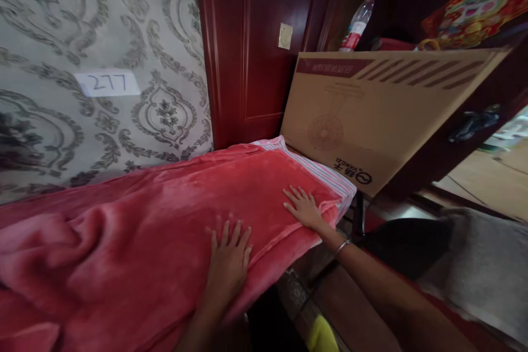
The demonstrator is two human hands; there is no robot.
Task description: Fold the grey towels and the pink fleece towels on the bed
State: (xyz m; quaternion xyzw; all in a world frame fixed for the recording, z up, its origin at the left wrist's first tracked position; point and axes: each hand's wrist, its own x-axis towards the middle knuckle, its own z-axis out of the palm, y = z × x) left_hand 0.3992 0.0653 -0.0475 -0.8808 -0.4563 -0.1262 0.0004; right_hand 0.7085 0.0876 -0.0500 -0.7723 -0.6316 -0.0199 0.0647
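Observation:
A plush red blanket (pixel 136 231) covers a bed that runs along the wall. My left hand (pixel 229 258) lies flat on the blanket near its front edge, fingers spread and open. My right hand (pixel 304 208) rests palm down on the blanket's far corner, fingers stretched out, with a thin bracelet on the wrist. A striped sheet (pixel 325 173) shows under the blanket at that corner.
A large cardboard box (pixel 383 115) leans at the bed's end against a dark red wooden door (pixel 256 38). A plastic bottle (pixel 358 21) stands behind the box. A paper label reading 277 (pixel 108 83) is stuck on the patterned wallpaper. A grey mat (pixel 487 269) lies on the floor at right.

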